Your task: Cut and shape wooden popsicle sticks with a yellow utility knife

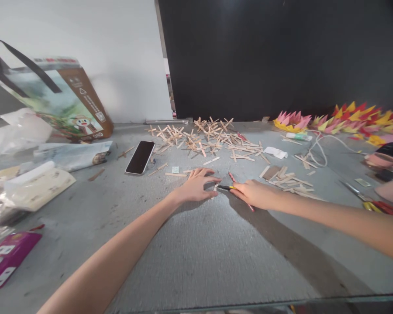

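Note:
My right hand (253,194) is closed around a slim black-and-yellow tool (227,187), its dark tip pointing left. The tool's exact kind is too small to make out. A red patterned stick (232,177) passes beneath or within the same hand; I cannot tell which. At the tool's tip lies a small whitish piece (215,187), between the thumb and forefinger of my left hand (196,185). Those fingers are curved and apart, close to the tabletop. Just left of it are a flat wooden stick (176,175) and a small pale green square (175,169).
Crossed wooden sticks (199,139) are heaped at the back, with loose sticks (291,181) at right. A phone (140,158), a shopping bag (75,104) and plastic packets (36,187) sit left. Scissors (367,198), a white cord (317,148) and folded-paper flowers (293,121) are right.

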{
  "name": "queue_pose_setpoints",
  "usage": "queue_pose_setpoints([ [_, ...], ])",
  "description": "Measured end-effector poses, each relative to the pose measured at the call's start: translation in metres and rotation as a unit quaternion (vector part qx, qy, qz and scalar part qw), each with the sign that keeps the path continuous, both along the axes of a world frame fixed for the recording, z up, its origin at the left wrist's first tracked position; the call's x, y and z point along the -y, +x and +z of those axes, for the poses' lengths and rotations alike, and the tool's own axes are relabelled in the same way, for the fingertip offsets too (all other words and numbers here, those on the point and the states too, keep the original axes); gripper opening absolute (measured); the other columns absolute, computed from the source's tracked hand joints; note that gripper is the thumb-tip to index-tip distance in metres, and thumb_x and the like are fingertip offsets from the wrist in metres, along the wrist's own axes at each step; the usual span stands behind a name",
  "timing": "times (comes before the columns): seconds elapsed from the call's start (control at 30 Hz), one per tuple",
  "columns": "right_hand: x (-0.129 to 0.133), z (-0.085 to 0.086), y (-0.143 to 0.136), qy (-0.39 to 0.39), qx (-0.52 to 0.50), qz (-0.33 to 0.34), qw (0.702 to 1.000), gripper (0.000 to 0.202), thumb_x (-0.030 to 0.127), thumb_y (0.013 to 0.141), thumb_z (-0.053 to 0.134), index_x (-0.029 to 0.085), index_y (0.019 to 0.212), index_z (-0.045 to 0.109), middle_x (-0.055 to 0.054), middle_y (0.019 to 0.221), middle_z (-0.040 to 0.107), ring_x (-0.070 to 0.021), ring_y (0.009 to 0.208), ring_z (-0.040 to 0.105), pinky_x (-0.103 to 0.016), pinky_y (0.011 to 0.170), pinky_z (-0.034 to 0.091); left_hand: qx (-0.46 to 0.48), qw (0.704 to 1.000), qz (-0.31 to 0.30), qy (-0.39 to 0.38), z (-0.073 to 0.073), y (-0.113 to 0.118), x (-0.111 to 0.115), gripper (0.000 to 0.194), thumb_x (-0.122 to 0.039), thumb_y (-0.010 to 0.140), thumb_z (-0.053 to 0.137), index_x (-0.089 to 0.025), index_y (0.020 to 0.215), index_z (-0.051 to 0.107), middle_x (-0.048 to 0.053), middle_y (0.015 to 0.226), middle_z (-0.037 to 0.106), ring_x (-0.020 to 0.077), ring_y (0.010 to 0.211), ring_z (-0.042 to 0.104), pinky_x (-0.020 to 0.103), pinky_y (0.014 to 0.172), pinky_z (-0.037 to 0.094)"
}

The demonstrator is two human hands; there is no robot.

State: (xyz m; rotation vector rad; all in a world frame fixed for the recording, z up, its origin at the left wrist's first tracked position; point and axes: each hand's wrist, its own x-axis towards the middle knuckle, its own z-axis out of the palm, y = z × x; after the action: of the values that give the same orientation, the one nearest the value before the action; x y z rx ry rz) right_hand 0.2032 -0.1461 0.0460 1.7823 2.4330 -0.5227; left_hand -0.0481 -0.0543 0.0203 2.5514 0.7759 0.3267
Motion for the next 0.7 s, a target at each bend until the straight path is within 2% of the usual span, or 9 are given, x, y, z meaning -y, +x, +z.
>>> queue_pose_setpoints([
  [0.4,-0.0010,-0.0015,0.0011,-0.004,0.001,0.007,1.000,0.039,0.041,0.109,0.035,0.018,0.098,0.064,0.000,0.045,0.060,-0.0142,0.041,0.056,-0.024,0.049,0.031,-0.004,1.000,-0.001,0.003,0.0001,0.0000,-0.0002,0.053,-0.059,0.091,0.064,-0.037,0.140,0.065,0.008,0.154,0.048,0.0368,0.142,0.037,0.057,0.120,0.031],
  [0.53,-0.0045,-0.0032,0.0025,-0.035,0.011,0.003,0.999,0.039,0.042,0.108,0.037,0.017,0.103,0.065,-0.001,0.050,0.063,-0.0149,0.043,0.059,-0.024,0.047,0.029,0.004,1.000,-0.003,0.008,-0.0014,0.0006,-0.0011,0.060,-0.060,0.091,0.064,-0.038,0.146,0.059,0.008,0.153,0.048,0.0363,0.142,0.037,0.056,0.120,0.031],
  [0.7,-0.0082,-0.0010,0.0002,-0.030,0.056,-0.003,0.998,0.038,0.046,0.108,0.038,0.019,0.101,0.064,0.000,0.050,0.061,-0.0144,0.042,0.059,-0.023,0.045,0.028,-0.007,1.000,-0.008,0.002,-0.0031,0.0012,-0.0026,0.063,-0.059,0.091,0.064,-0.037,0.149,0.055,0.008,0.155,0.046,0.0366,0.144,0.035,0.057,0.121,0.028],
])
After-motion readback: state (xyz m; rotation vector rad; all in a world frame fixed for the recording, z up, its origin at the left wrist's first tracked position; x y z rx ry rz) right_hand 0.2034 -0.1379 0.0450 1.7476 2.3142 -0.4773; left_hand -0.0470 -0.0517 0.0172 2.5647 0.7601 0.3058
